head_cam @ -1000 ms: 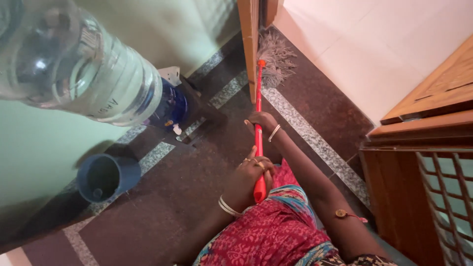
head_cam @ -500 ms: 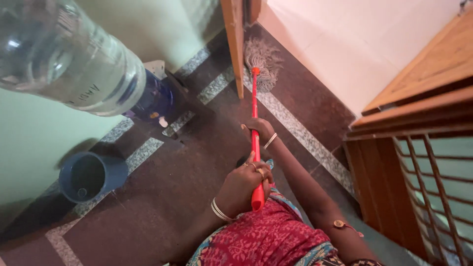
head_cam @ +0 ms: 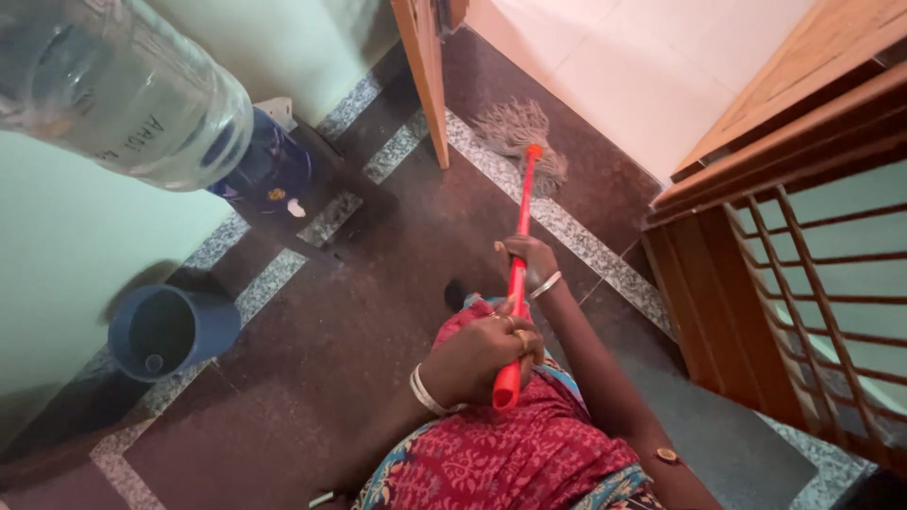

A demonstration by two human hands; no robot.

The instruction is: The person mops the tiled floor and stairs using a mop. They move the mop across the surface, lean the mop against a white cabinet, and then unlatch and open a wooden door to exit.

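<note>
Red plastic-handled mop with grey string head (head_cam: 517, 283): strings spread on the dark speckled stone floor (head_cam: 359, 312), on the pale granite border strip beside the wooden door edge (head_cam: 425, 76). Right hand (head_cam: 531, 260) mid-shaft, left hand (head_cam: 482, 354) near the top end, fingers of both wrapped tight round the handle. Step judged: mid-stroke mopping; next sweep needs steady downward pressure. Against earlier frame: head shifted rightward, off the door edge. Nearby: blue round bucket (head_cam: 170, 331), clear water jug (head_cam: 123, 85).
</note>
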